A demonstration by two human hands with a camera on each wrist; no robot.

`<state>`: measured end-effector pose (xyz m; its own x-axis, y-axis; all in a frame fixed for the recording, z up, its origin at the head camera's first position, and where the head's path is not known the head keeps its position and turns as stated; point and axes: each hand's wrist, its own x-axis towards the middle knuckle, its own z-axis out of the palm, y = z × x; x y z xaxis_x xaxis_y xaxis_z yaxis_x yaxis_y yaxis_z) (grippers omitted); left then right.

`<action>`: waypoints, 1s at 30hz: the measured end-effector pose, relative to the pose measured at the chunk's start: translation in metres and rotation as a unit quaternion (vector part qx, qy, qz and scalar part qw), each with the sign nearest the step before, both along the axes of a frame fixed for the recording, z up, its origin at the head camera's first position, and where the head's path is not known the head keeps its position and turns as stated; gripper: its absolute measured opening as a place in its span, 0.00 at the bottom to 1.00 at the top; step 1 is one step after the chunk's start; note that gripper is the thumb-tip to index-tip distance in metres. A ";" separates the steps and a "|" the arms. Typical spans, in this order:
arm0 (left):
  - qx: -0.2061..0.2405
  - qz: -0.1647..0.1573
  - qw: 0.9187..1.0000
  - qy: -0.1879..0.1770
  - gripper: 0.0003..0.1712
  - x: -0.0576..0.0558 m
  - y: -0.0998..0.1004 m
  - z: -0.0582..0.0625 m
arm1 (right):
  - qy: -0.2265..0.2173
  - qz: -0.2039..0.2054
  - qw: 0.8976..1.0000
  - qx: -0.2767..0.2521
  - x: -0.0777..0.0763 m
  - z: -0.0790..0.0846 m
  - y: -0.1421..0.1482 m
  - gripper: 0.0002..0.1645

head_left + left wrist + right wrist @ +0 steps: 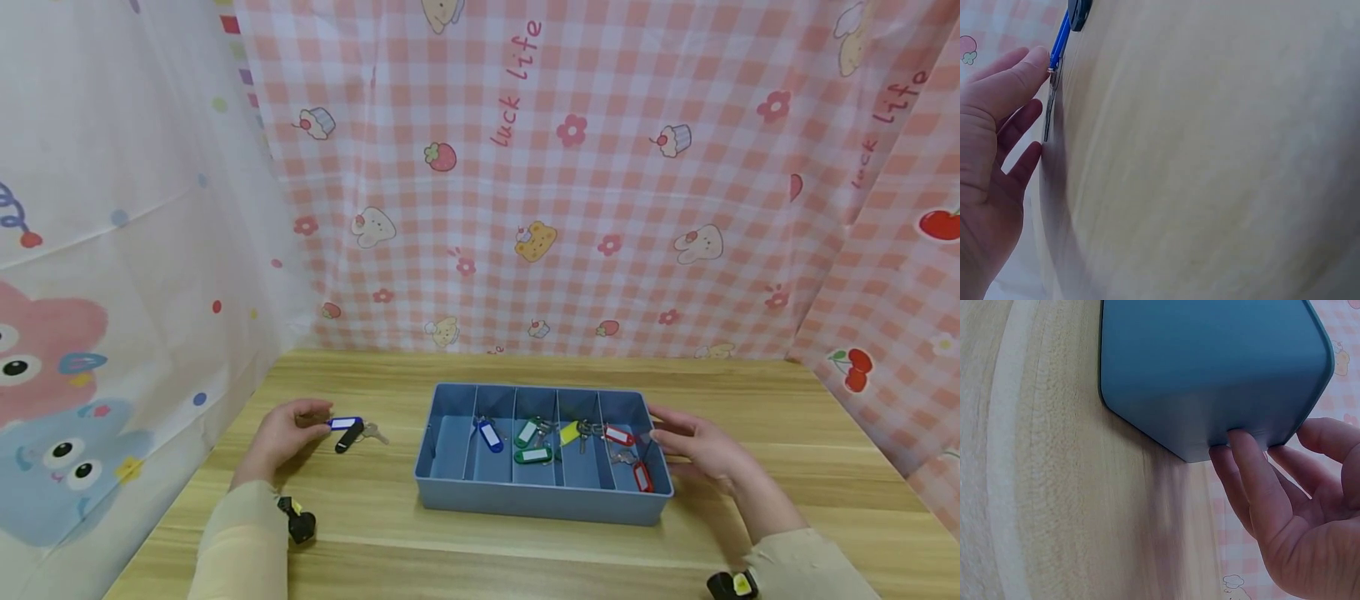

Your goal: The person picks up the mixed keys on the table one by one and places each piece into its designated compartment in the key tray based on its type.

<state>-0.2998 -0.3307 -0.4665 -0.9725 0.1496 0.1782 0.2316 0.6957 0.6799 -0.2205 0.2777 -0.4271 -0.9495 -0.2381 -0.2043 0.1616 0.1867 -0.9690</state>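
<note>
My left hand (288,433) is at the table's left side, thumb and fingertip pinching the near end of a blue key tag (348,422) with a white label. In the left wrist view its slim key (1050,112) points along beside the other fingers. A black key tag (348,438) with a silver key (375,432) lies against the blue one. My right hand (705,450) rests on the right end of a blue-grey divided box (540,502); in the right wrist view the fingers (1250,469) touch its outer wall and the thumb is near the rim.
Thin dividers split the box into several compartments. From left to right, past the first, they hold a blue key tag (490,435), green tags (532,455), a yellow tag (570,432) and red tags (642,477), with keys. Patterned cloth (525,192) hangs behind the wooden table (450,558).
</note>
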 end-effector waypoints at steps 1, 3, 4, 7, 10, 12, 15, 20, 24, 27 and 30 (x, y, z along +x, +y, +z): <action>0.000 0.000 1.000 0.001 0.20 0.000 0.000 -0.001 | 0.000 0.001 1.000 0.000 0.000 0.000 0.000 0.40; -0.003 0.000 1.000 0.005 0.20 0.000 0.000 -0.002 | 0.000 0.000 1.000 0.002 0.000 0.000 0.000 0.40; -0.003 -0.001 1.000 0.008 0.19 0.000 0.000 -0.002 | 0.000 0.000 1.000 0.001 0.000 0.000 0.000 0.40; -0.005 -0.001 1.000 0.010 0.19 0.001 -0.001 -0.004 | -0.001 -0.002 1.000 0.006 0.000 0.001 -0.001 0.39; -0.006 -0.005 1.000 0.013 0.18 0.000 -0.002 -0.006 | 0.000 -0.002 1.000 0.008 0.000 0.001 -0.001 0.39; -0.008 -0.007 1.000 0.016 0.18 0.001 -0.002 -0.007 | -0.001 -0.004 1.000 0.009 0.000 0.001 -0.001 0.39; -0.007 -0.007 1.000 0.017 0.17 0.001 0.000 -0.007 | -0.002 -0.005 1.000 0.012 0.000 0.001 -0.001 0.39; 0.005 -0.007 1.000 0.005 0.16 0.004 0.004 -0.005 | -0.008 -0.009 1.000 0.014 0.000 0.001 -0.001 0.39; 0.006 -0.001 1.000 -0.009 0.15 0.004 0.005 -0.004 | -0.009 -0.011 1.000 0.013 0.000 0.001 -0.001 0.39; 0.002 0.006 1.000 -0.019 0.13 0.005 0.005 -0.005 | -0.010 -0.011 1.000 0.014 0.000 0.001 -0.001 0.39; 0.001 0.012 1.000 -0.025 0.11 0.005 0.004 -0.005 | -0.011 -0.010 1.000 0.015 0.000 0.001 -0.001 0.39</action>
